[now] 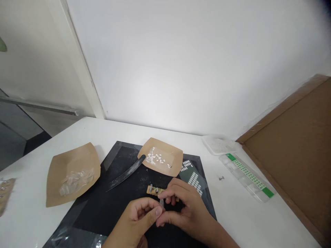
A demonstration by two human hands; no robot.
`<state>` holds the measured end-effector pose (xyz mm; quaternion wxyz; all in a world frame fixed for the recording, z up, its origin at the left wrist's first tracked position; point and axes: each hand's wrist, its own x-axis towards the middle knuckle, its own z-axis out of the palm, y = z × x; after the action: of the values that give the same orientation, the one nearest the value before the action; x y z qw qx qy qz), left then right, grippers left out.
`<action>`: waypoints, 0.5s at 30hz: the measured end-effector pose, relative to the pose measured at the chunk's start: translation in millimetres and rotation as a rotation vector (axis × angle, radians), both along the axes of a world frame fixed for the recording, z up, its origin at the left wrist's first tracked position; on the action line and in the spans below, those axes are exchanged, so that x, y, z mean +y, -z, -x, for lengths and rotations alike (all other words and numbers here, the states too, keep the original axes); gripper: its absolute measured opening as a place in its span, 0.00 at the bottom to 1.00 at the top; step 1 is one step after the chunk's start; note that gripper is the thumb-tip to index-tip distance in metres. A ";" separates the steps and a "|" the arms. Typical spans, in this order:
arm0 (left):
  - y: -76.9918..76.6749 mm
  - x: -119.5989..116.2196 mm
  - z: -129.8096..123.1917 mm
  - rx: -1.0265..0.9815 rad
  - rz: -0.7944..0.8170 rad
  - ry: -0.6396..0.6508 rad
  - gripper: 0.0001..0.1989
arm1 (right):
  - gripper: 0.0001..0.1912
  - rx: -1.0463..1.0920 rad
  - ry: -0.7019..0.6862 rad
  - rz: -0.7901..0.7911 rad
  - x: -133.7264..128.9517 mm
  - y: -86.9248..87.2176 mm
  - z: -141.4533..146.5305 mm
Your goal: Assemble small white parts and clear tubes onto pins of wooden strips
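Close together over the black mat [103, 206], my two hands meet at a small clear piece that looks like a false nail tip [161, 202]. My left hand [142, 217] pinches its lower end between thumb and finger. The fingers of my right hand [183, 206] are bent around the same piece, index finger at its top and thumb below. Just behind them lies a narrow yellowish strip [149, 189] with small metal posts standing on it, partly covered by my right hand. A curved black nail file [126, 175] rests to the left, its upper end against a cardboard tray.
That cardboard tray [176, 155] contains small white pieces. Another tray [55, 168] at left holds clear nail tips. On the right are a dark green sheet with white tabs [193, 181], a clear compartment box [248, 175], a translucent tray [219, 144] and small metal parts [221, 178].
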<state>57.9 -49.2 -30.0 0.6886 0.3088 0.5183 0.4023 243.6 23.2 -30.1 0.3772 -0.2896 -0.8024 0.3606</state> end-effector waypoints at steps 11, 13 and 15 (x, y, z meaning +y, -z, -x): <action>32.1 5.1 28.8 0.808 -0.835 -0.130 0.06 | 0.17 -0.204 0.213 -0.232 10.3 7.3 4.7; 35.8 4.0 29.9 0.887 -0.894 -0.148 0.04 | 0.16 -0.256 0.206 -0.266 12.2 9.2 6.3; 38.2 3.6 29.0 0.912 -0.904 -0.127 0.06 | 0.16 -0.291 0.205 -0.301 13.5 10.2 8.2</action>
<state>28.9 -45.6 -68.2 0.1758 0.6771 0.5557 0.4493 235.4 36.7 -40.3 0.3311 -0.3589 -0.8594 0.1514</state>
